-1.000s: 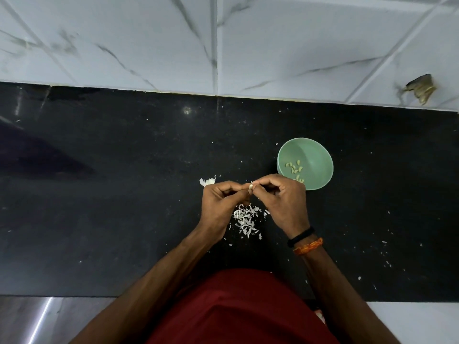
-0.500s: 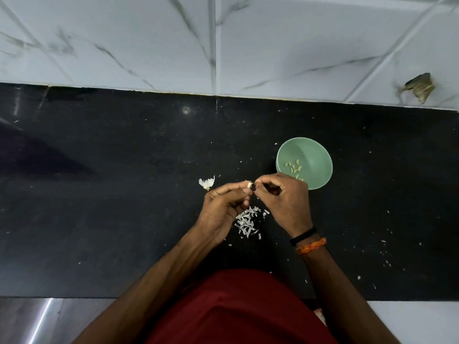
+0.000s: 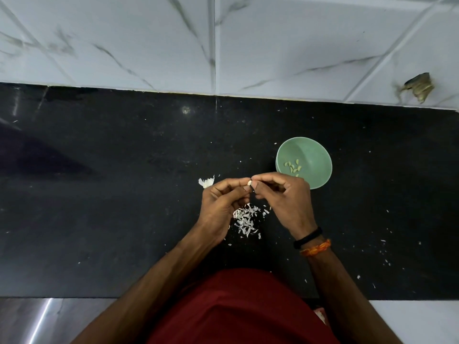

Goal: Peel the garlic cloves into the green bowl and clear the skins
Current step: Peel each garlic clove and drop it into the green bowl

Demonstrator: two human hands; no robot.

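Landmark: green bowl (image 3: 304,163), on the black counter (image 3: 99,219).

Left of the bowl, beyond the left knuckles: leftover garlic piece (image 3: 206,182), parked within reach, likely next up.

Left hand (image 3: 223,204), left of the bowl: fingers curled, thumb and forefinger pinching the garlic clove (image 3: 249,182) to steady it.

Clove sits just left of the bowl rim, off the counter, between both hands' fingertips.

Skin pile (image 3: 246,219), below-left of the bowl, directly under the hands so peel drops in one spot for clearing.

Right hand (image 3: 285,202), overlapping the bowl's near rim: fingers curled, tips nipping the clove's skin; close to the bowl for a short drop.

Peeled cloves (image 3: 293,166) inside the bowl.

Versus 0.5 s ago: grips unchanged, hands barely shifted; bowl, pile, leftover piece all where they were.
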